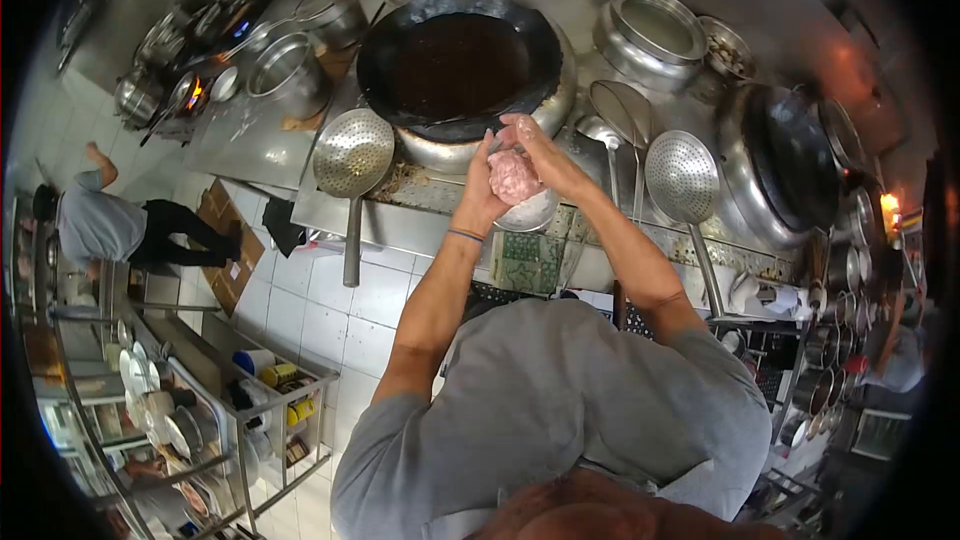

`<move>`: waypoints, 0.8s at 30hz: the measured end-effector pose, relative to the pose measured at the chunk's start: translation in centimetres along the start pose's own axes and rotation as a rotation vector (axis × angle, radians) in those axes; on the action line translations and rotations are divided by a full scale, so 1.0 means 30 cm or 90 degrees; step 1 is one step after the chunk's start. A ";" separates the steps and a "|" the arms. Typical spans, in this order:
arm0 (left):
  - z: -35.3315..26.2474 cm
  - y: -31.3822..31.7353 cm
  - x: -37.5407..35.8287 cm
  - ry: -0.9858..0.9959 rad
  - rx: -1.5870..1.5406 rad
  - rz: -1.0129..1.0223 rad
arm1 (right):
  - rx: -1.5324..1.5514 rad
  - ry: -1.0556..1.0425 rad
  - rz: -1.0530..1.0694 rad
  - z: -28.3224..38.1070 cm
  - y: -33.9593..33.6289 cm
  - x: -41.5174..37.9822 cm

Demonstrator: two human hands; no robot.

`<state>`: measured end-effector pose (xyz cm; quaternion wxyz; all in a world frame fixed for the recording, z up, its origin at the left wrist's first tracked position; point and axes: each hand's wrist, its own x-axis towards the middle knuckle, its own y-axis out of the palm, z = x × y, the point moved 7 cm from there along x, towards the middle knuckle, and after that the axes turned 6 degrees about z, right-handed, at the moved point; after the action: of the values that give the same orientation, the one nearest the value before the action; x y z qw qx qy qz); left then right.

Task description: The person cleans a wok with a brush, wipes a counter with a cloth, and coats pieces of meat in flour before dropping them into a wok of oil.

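Note:
A pink lump of minced meat (514, 177) is cupped between my two hands at the near rim of the large wok. My left hand (482, 188) supports it from the left, fingers pointing towards the wok. From the right, my right hand (548, 155) curves around its far side, with pale residue on the fingers. Partly hidden below the meat is a round bowl (530, 212) with whitish contents. Just beyond my hands, the black wok (385, 65) holds dark liquid.
A perforated ladle (354, 152) lies left of my hands; another perforated ladle (684, 176) lies right, near a mesh strainer (620, 110). Metal pots (650, 35) stand behind. A second wok (800, 155) is at right. A person (105, 218) stands at left near lit burners.

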<state>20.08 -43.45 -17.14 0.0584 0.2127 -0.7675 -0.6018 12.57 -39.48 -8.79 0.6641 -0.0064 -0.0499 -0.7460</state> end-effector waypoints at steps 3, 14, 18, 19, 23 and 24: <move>0.015 -0.097 0.013 -0.027 0.022 -0.023 | -0.209 -0.045 0.115 -0.010 -0.053 -0.035; 0.068 -0.053 0.019 -0.011 0.333 -0.012 | -0.398 -0.036 -0.057 -0.095 -0.229 -0.111; 0.030 -0.166 0.050 -0.031 0.145 -0.015 | -0.099 0.059 -0.091 -0.089 -0.275 -0.158; 0.006 -0.111 0.010 -0.004 0.221 -0.031 | -0.015 0.046 -0.113 -0.092 -0.287 -0.162; 0.017 0.035 -0.042 0.029 0.274 -0.030 | 0.100 0.066 -0.078 -0.110 -0.228 -0.175; 0.022 0.045 -0.048 0.037 0.279 -0.026 | 0.096 0.077 -0.063 -0.122 -0.206 -0.177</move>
<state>20.80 -42.04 -15.80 0.0207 0.2529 -0.8737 -0.4151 7.27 -33.83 -13.25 0.6265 0.0915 -0.0660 -0.7712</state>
